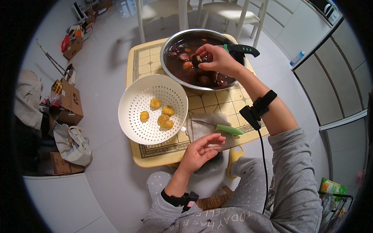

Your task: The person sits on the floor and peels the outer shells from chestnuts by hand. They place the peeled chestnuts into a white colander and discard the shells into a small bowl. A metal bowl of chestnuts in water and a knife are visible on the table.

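Note:
My right hand (218,60) is over the metal basin (162,58), pinching a dark-shelled chestnut (197,60) with a pale patch showing. Dark liquid fills the basin, with several reddish-brown chestnuts (188,65) in it. Across the basin's right rim lies a black tool handle (244,49) with green spots; its other end is hidden. My left hand (201,151) is empty, fingers apart, just in front of a folded grey cloth (199,132). On that cloth rests a paring knife with a green handle (230,129). Several peeled yellow chestnuts (162,118) sit in a white colander (128,99).
Everything stands on a small tile-patterned table (145,158). White chairs (167,10) are beyond it. Cardboard boxes (72,102) and a white bag (72,145) line the left side. A black cable (263,171) hangs from my right forearm's strap. A yellow slipper (234,161) is below.

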### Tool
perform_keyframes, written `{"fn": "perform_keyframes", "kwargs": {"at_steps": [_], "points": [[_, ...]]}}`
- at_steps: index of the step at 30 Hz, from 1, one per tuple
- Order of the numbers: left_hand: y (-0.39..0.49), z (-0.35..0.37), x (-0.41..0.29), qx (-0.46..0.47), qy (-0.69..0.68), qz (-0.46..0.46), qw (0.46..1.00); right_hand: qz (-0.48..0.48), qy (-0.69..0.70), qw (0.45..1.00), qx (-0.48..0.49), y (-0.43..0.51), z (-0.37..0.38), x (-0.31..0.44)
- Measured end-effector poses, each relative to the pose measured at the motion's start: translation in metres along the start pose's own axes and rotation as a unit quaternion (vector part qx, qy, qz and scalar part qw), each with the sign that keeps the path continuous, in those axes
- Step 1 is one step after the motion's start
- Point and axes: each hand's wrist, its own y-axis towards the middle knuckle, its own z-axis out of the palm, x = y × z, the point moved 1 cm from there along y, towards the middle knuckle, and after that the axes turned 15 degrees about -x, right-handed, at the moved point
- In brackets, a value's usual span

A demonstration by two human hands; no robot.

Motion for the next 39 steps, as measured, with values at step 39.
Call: {"fn": "perform_keyframes", "kwargs": {"at_steps": [39], "points": [[-0.052, 0.011, -0.005, -0.149, 0.105, 0.121, 0.976, 0.328, 0.314, 0.882, -0.128, -0.263, 0.031, 0.124]]}}
